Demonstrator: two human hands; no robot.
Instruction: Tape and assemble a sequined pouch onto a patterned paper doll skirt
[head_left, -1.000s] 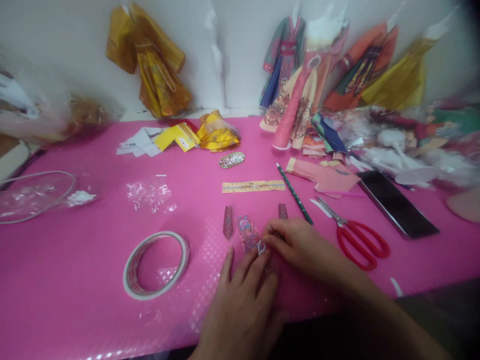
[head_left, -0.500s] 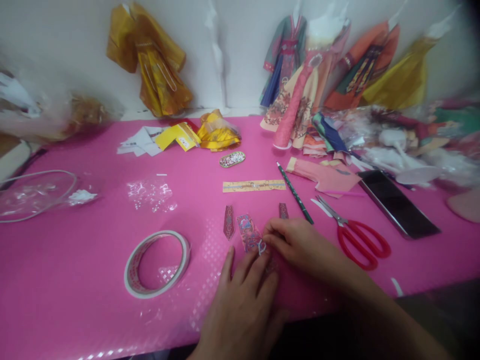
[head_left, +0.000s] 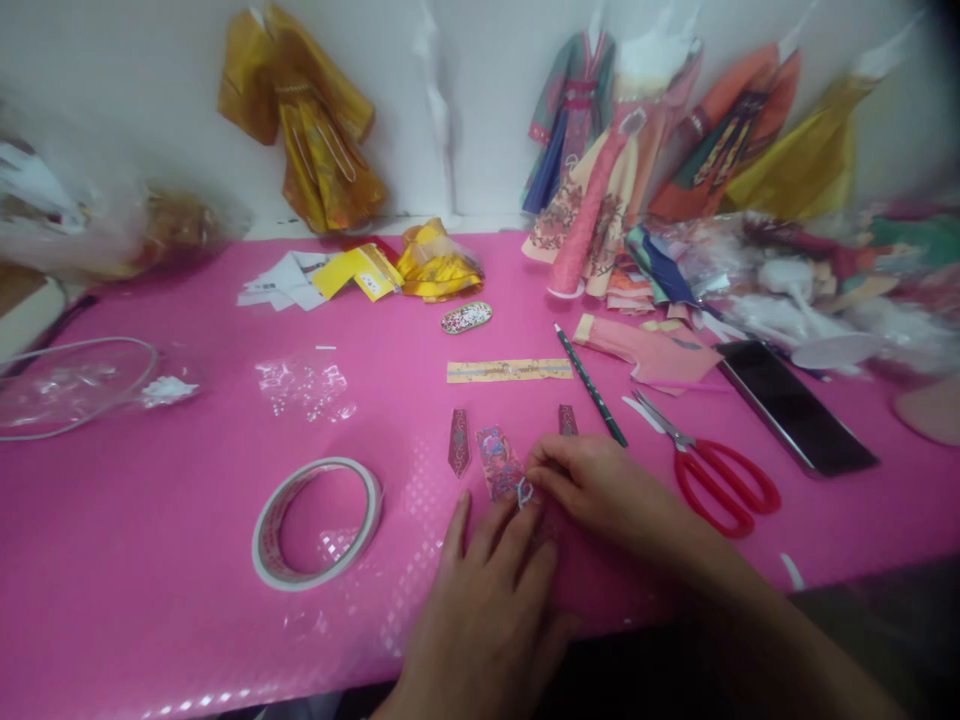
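Observation:
My left hand (head_left: 487,580) lies flat with its fingers spread, its fingertips pressing the lower end of a patterned fabric strip (head_left: 496,460). A small white loop (head_left: 524,490), perhaps a string of beads, rests on the strip at those fingertips. My right hand (head_left: 592,490) is closed in a pinch at the loop's right side; its fingertips partly hide what they grip. Left of the strip sits a dark red pointed piece (head_left: 459,443). Another dark red piece (head_left: 568,420) shows behind my right hand, its lower part covered.
Around the hands are a tape roll (head_left: 262,540), red-handled scissors (head_left: 724,485), a dark green pencil (head_left: 592,385), a phone (head_left: 799,405), a beige patterned band (head_left: 510,371) and a bead-filled oval dish (head_left: 466,318). Doll dresses (head_left: 585,210) stand along the wall.
The whole view has shifted very slightly. Both hands keep the same place on the patterned strip, and the white loop stays between their fingertips.

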